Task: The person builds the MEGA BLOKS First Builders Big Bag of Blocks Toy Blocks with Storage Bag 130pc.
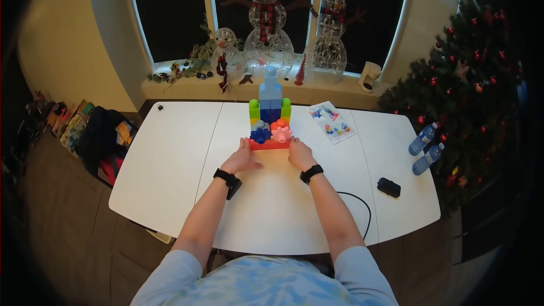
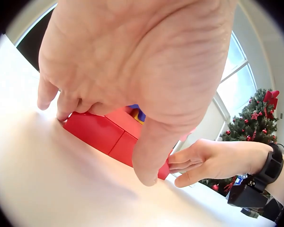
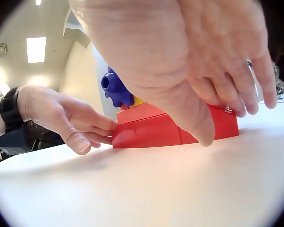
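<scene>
A block structure with a red base [image 1: 270, 145] stands on the white table, light blue blocks [image 1: 270, 88] stacked at its top and green blocks [image 1: 286, 107] on both sides. A dark blue gear [image 1: 260, 135] and a pink gear [image 1: 281, 134] are at its front. My left hand [image 1: 241, 157] touches the base's left end, thumb apart from the fingers. At the right end, my right hand [image 1: 301, 154] rests its fingertips against the base. Both wrist views show the red blocks [image 2: 95, 132] low on the table, partly hidden behind the near hand [image 3: 180, 52].
Right of the structure lies a printed sheet [image 1: 333, 122]. Farther right are two water bottles [image 1: 428, 158] and a black case [image 1: 389, 187], with a black cable [image 1: 367, 207] near the front edge. A small dark object [image 1: 160, 107] sits at the back left.
</scene>
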A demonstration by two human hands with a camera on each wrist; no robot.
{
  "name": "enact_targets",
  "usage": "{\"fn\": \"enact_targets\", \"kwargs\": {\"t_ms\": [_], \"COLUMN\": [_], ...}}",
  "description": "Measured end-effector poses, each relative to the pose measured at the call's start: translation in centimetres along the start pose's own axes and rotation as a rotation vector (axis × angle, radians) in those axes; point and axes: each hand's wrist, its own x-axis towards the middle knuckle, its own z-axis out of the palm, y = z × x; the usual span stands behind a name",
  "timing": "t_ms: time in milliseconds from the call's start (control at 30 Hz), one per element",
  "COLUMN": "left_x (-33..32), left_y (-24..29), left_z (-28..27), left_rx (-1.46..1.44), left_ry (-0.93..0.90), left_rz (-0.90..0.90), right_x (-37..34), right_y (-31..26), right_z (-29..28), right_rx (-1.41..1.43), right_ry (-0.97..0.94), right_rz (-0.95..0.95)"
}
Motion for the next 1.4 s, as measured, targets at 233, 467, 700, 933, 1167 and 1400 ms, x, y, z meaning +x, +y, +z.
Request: {"fn": "enact_targets", "kwargs": {"t_ms": [233, 467, 700, 933, 1167, 1400], "left_x": [0.0, -2.2, -1.3, -2.4, -2.9, -2.7], "left_y": [0.2, 1.3, -0.3, 1.0, 1.6, -1.6], "left_z": [-0.8, -1.2, -0.5, -1.3, -0.9, -1.4], "left_rx": [-0.018, -0.291, -0.343, -0.348, -0.345, -0.572], "left_ry": [0.013, 0.031, 0.071, 0.046, 0.049, 0.212], "left_rz": [0.008, 0.011, 0.066, 0.032, 0.082, -0.024], "right_x": [-0.1, -0.7, -1.2, -1.6, -1.8, -4.1], "right_y": [2.0, 3.5, 3.0, 3.0, 2.7, 6.7], "right_z": [-0.8, 1.4, 0.2, 0.1, -0.5, -9.5], "right_rx": [0.049, 0.188, 0.280, 0.307, 0.369, 0.358], "right_ry": [-0.002, -0.048, -0.141, -0.090, -0.141, -0.241], "right_rz": [-0.132, 0.048, 0.119, 0.076, 0.074, 0.040]}}
